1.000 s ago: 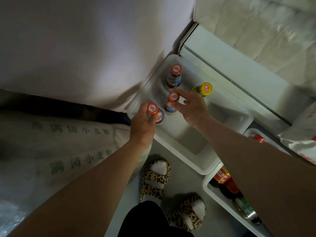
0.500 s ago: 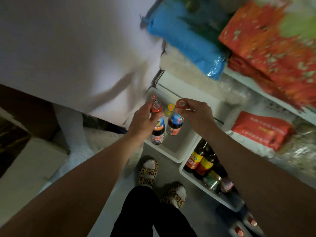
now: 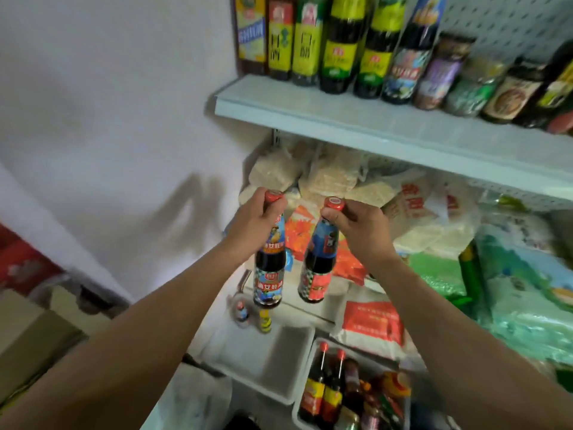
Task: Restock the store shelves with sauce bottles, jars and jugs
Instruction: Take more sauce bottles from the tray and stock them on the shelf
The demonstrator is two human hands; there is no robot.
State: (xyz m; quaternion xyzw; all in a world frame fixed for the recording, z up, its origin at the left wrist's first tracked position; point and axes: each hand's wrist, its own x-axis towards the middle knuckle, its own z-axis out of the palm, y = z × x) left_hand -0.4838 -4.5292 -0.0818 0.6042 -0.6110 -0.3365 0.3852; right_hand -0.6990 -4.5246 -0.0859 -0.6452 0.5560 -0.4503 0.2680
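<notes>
Below the upper shelf (image 3: 356, 119), both hands now hang in mid-air with 1 sauce bottle each; the left hand (image 3: 251, 225) is curled round the neck of the left bottle (image 3: 269, 274), its red cap showing above the fingers; the right hand (image 3: 359, 228) pinches the right bottle (image 3: 317, 268) just under its cap. Half a second ago these 2 bottles were only just clear of the white tub (image 3: 269, 361) on the floor; they have since risen well above it, and the view has tilted up to the row of dark bottles (image 3: 356, 48) on the upper shelf. 2 small bottles (image 3: 252, 315) remain in the tub; a second tub (image 3: 350, 389) beside it holds more. By this reading the pick is done; placing on a shelf comes next, though which spot cannot be told.
</notes>
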